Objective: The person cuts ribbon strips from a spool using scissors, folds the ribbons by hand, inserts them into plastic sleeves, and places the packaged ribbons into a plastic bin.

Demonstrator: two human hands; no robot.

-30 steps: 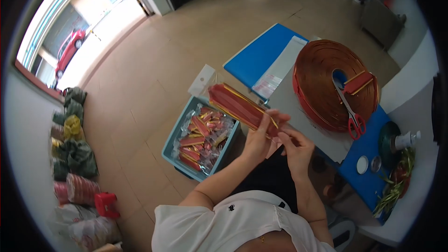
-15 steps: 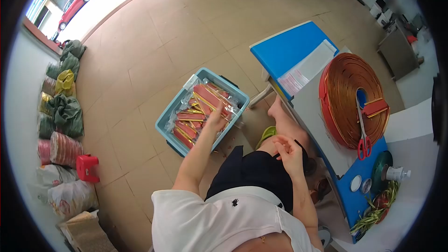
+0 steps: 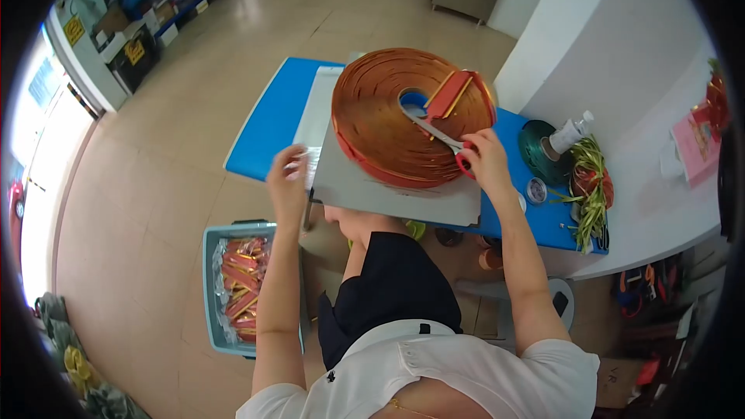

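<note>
A large coiled roll of red ribbon [image 3: 369,109] with gold edges lies on a grey board [image 3: 403,200] on the blue table. Across its top are scissors [image 3: 441,135] with red handles, the blades pointing toward the roll's blue core [image 3: 414,98]. My right hand [image 3: 489,161] is closed around the scissors' handles at the roll's near right side. A short folded red-and-gold ribbon piece [image 3: 450,95] rests on the roll beside the blades. My left hand [image 3: 287,174] hovers by the board's left edge, near a white printed sheet [image 3: 317,120], fingers loosely bent and apart, with nothing visible in them.
A light-blue bin [image 3: 211,287] of bagged red-and-gold pieces stands on the floor at left. On the blue table [image 3: 268,120], a green spool [image 3: 535,143], a clear bottle [image 3: 570,133], a small round tin [image 3: 536,190] and yellow-green ties [image 3: 591,202] sit at right.
My view has turned right toward the table. My left hand has left the bin and come up beside the board. My right hand has risen from my lap and taken hold of the scissors.
</note>
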